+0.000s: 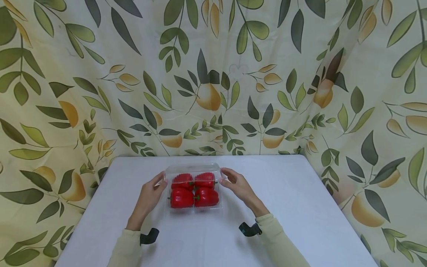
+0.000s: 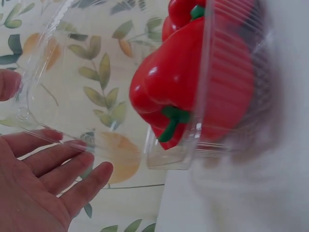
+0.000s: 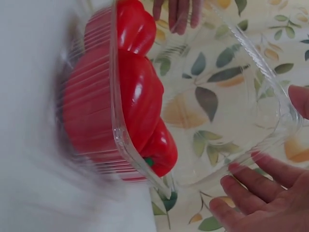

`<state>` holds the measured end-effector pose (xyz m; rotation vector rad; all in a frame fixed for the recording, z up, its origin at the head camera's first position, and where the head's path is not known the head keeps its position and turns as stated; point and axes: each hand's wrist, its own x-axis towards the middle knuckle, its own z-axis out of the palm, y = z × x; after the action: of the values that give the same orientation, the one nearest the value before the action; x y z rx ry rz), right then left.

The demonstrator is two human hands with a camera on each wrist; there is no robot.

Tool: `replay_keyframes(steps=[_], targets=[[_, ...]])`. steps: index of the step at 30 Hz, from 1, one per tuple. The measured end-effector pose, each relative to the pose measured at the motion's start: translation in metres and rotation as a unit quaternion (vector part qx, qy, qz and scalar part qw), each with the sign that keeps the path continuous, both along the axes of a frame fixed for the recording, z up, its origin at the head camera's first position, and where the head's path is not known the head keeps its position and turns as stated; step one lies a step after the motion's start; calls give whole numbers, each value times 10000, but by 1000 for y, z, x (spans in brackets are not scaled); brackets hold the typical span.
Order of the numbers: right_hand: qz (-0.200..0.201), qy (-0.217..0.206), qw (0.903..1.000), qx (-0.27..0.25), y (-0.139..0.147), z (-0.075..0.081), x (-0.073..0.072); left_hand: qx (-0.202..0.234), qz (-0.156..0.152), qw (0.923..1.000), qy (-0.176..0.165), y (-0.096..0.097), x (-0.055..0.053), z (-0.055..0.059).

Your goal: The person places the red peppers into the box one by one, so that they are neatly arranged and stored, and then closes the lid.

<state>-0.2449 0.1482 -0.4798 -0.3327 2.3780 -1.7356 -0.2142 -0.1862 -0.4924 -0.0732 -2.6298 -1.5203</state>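
A clear plastic container [image 1: 211, 210] holds several red bell peppers [image 1: 181, 197] with green stems, lying in two rows. Its clear hinged lid [image 1: 191, 169] is raised at the far side. My left hand [image 1: 151, 193] holds the lid's left edge, the thumb [image 2: 8, 84] on one side and the fingers [image 2: 67, 169] spread along the other. At the right edge of the lid, my right hand [image 1: 239, 186] grips the rim between thumb [image 3: 300, 100] and fingers [image 3: 256, 186]. The peppers rise above the container's ribbed wall in both wrist views.
The container rests on a white table [image 1: 197, 244], near its far edge. A cloth with printed leaves and fruit [image 1: 213, 122] hangs behind and at both sides. Small black cameras [image 1: 149, 236] are worn at both wrists.
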Motion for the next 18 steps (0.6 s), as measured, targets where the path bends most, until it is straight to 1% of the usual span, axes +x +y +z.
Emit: replay_keyframes(steps=[5, 11, 18], targets=[[25, 38, 10000, -55, 1, -5, -2, 15, 28, 9999, -156, 2, 0, -5], [94, 34, 9999, 1, 3, -13, -6, -179, 71, 9997, -143, 4, 0, -10], [210, -2, 9998, -39, 4, -22, -9, -372, 45, 9988, -316, 5, 1, -15]])
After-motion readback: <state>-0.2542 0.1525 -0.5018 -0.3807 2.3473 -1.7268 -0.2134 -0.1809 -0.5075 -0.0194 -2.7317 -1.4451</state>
